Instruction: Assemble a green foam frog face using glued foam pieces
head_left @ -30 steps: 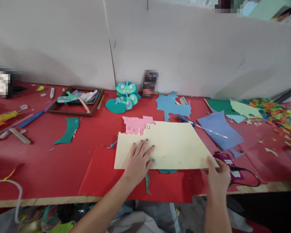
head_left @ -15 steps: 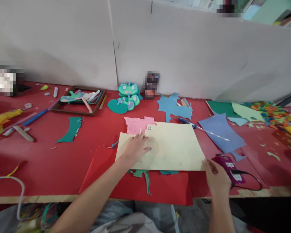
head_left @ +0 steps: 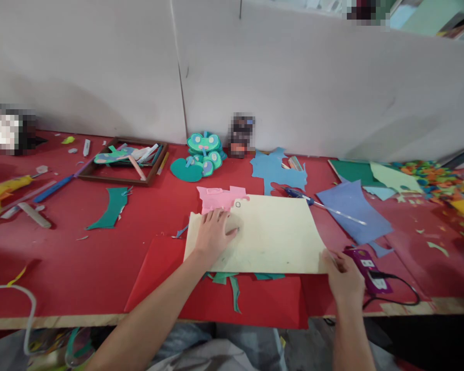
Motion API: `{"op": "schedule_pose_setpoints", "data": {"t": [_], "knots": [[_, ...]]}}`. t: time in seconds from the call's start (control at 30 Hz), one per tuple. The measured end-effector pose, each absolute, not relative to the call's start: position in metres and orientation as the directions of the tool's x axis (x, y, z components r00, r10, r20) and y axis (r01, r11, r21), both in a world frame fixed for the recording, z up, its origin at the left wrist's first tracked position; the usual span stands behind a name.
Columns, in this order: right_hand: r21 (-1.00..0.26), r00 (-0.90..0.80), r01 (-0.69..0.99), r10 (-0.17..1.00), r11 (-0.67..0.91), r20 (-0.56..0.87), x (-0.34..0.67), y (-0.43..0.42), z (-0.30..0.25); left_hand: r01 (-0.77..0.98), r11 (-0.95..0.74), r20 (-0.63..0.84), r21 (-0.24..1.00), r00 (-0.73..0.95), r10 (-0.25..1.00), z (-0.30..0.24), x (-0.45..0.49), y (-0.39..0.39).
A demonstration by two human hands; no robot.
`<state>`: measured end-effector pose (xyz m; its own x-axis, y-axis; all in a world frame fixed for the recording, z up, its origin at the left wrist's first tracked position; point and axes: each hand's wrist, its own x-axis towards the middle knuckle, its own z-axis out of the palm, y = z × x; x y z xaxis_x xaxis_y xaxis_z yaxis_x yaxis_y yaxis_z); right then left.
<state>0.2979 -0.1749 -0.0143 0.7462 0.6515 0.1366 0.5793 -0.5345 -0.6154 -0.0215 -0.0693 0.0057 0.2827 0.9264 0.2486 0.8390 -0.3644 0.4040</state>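
Observation:
A pale cream craft sheet lies in front of me, with a small outlined shape near its top edge. My left hand rests on the sheet's left part, palm down and fingers stretched out. At the lower right corner, my right hand has thumb and fingers closed on the sheet's edge. Behind the sheet, partly covered by it, is a pink cut-out sheet. Green scraps stick out below it, over a red sheet.
Stacked green cut-out faces and a phone are by the wall. A brown frame holds pens and pieces. Blue sheets, a long-tipped blue tool and a purple power strip are right; a yellow glue gun is left.
My left hand has shifted slightly left on the cream sheet, its fingers more together. My right hand has moved slightly left at the corner. The sheet has hardly moved.

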Motion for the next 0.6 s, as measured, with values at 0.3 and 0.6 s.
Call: {"op": "schedule_pose_setpoints", "data": {"t": [0.3,0.6], "knots": [[-0.437,0.579,0.794,0.744,-0.422,0.334,0.284,-0.165,-0.012,0.866,-0.345,0.222,0.362,0.279,0.934,0.004,-0.02,-0.069],[-0.748,0.358,0.661,0.9,-0.056,0.249,0.171,-0.093,0.065,0.875,-0.298,0.243,0.382,0.216,0.946,0.003,-0.019,-0.072]]}}
